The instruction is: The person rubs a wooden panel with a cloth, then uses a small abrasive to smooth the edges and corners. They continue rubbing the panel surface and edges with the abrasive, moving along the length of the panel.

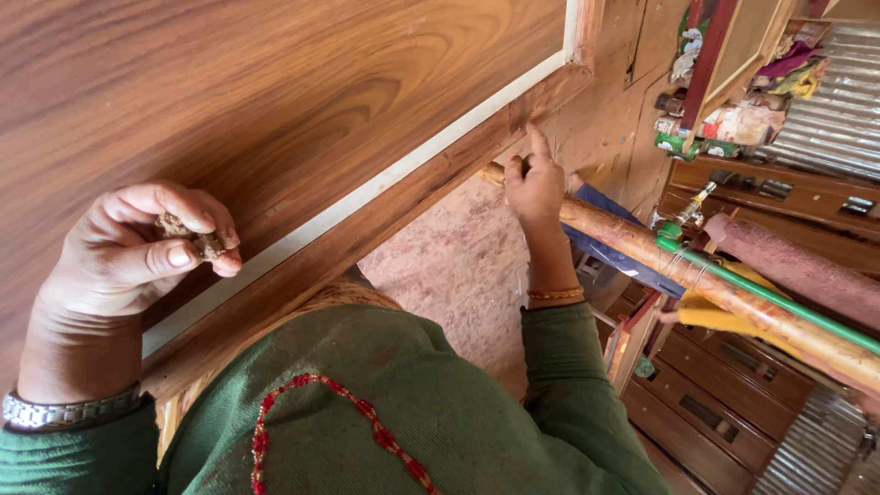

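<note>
I log the left hand [128, 257] with its grip clamped, thumb and fingertips, on a small brown crumbly lump [192, 236], held just in front of the wood-grain panel [275, 92]. The right hand [534, 186] has its grip mostly curled together, holding nothing I can make out, its forefinger pressed to the darker wooden frame edge [385, 229] beside the pale strip [367, 194]. A long pole [733, 298] lies beyond that hand.

Open gap below wooden frame edge [403, 197]; blocked to right by long wooden pole [733, 298], green pipe [779, 302], stacked drawers [715, 403].
</note>
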